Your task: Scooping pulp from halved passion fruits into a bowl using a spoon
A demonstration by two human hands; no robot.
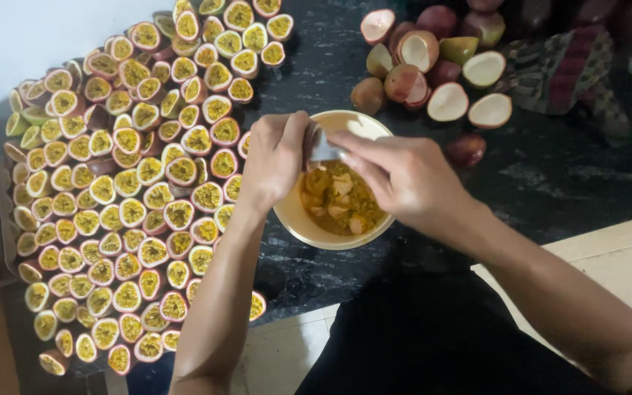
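My left hand [276, 157] is closed around a passion fruit half, held over the rim of a cream bowl [295, 223]; the fruit is mostly hidden by my fingers. My right hand [404, 175] grips a metal spoon [325, 150] whose end goes into that fruit half. The bowl holds yellow-orange passion fruit pulp [339, 201]. It stands on a dark speckled counter [550, 175]. Both hands meet above the bowl's far left side.
Several cut passion fruit halves with yellow pulp [133, 190] cover the counter's left part. Emptied white-lined shells [440, 66] lie in a pile at the back right, next to a patterned cloth [565, 66]. A pale tiled floor [623, 263] shows below the counter edge.
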